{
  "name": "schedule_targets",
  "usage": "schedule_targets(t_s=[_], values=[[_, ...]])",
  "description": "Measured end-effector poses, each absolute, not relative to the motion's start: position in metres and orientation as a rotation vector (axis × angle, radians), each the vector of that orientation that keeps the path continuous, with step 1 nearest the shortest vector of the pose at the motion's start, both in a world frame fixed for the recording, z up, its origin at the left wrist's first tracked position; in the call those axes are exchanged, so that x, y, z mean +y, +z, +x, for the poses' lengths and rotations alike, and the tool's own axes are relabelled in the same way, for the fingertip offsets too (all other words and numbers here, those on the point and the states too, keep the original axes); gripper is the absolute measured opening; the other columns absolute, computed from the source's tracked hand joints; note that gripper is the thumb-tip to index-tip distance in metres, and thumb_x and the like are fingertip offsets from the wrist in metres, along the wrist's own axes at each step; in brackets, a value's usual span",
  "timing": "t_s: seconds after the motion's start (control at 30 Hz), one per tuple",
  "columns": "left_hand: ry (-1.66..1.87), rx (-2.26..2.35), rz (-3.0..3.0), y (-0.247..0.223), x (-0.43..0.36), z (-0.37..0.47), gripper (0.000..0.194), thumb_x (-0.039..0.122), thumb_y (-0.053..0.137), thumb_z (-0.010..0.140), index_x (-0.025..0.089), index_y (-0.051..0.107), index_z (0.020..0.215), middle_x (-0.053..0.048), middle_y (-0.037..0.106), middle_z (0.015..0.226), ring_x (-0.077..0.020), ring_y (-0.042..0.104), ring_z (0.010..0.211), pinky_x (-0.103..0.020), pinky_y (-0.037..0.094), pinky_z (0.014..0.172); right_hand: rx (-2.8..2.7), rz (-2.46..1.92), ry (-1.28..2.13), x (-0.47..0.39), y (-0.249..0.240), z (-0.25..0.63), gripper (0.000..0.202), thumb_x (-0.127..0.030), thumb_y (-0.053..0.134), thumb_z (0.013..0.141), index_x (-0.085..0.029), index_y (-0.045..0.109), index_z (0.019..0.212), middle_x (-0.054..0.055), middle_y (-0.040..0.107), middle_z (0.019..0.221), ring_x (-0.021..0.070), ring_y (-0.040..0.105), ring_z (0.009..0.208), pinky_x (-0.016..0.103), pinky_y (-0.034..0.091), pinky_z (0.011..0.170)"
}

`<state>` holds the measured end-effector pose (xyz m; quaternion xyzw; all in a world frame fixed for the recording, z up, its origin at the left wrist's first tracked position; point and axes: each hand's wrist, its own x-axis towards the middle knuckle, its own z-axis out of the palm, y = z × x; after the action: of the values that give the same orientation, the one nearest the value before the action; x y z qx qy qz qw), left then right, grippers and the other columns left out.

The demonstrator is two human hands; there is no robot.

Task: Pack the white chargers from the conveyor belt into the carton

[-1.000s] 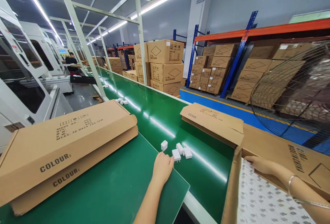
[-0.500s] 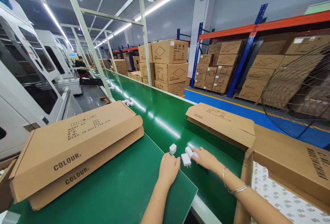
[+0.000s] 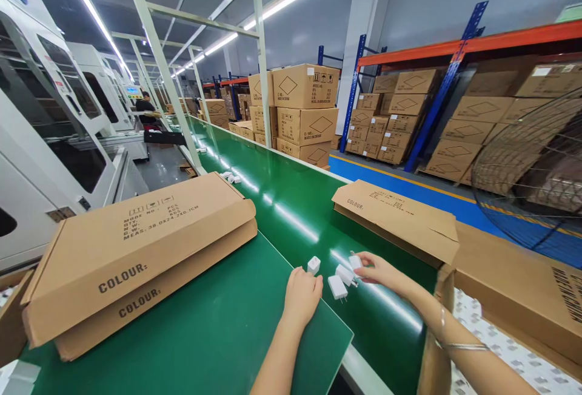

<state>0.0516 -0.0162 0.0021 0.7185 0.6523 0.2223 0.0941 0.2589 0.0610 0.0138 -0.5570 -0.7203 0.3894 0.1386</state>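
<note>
Head view: my left hand (image 3: 302,293) rests knuckles-up on the green work mat (image 3: 218,334) at the near edge of the green conveyor belt (image 3: 291,213), fingers curled together; I cannot tell whether anything is under them. A small white plug adapter (image 3: 313,264) stands just beyond its fingertips, and a second white adapter with prongs (image 3: 337,287) lies just to its right. My right hand (image 3: 381,272) is over the belt, fingers pinched on a third white adapter (image 3: 355,261), with a fourth (image 3: 344,274) just beside it. A flattened brown cardboard carton stack marked COLOUR (image 3: 140,255) lies on the mat to the left. Another folded brown carton (image 3: 395,219) lies on the right, above an open box with a white patterned liner (image 3: 495,346).
</note>
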Motion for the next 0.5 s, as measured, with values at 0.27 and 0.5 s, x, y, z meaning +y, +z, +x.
schedule_targets(t_s=[0.27,0.5], values=[[0.683,1.895,2.165,-0.001,-0.015,0.05,0.05,0.024,0.027,0.088,0.02,0.057,0.048,-0.002,0.061,0.06,-0.0153,0.056,0.074,-0.035,0.032,0.096,-1.671,-1.582,1.263,0.085,-0.014,0.236,0.017,-0.032,0.053,0.08,-0.016,0.049,0.085,-0.002,0.056,0.069,0.0102,0.058,0.056,0.022,0.045,0.049],[0.705,1.895,2.167,-0.006,-0.013,0.05,0.05,0.023,0.026,0.087,0.02,0.056,0.046,-0.002,0.06,0.058,-0.0155,0.056,0.072,-0.036,0.032,0.096,-1.713,-1.495,0.966,0.097,-0.014,0.257,0.032,-0.03,0.063,0.067,-0.023,0.036,0.082,-0.004,0.055,0.074,0.0156,0.057,0.073,0.027,0.046,0.065]])
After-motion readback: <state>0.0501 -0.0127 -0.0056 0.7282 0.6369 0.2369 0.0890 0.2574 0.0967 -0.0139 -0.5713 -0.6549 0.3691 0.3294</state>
